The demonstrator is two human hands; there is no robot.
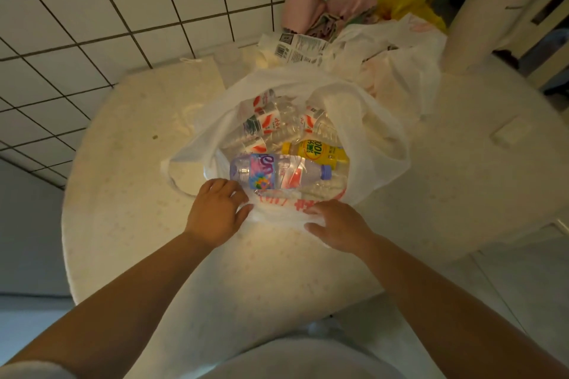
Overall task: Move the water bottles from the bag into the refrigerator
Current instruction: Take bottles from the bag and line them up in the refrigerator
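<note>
The white plastic bag [378, 144] sits mid-frame on the pale round worktop [129, 163], its mouth gaping over clear water bottles [277, 123], a purple-labelled bottle [271, 174] and a yellow bottle [317, 152] lying flat. The left hand [215, 212] and right hand [338, 229] pinch its near rim with curled fingers. Bare worktop spreads lower left; a tiled wall [123, 3] closes the upper left, crumpled bags [400, 49] the upper right.
</note>
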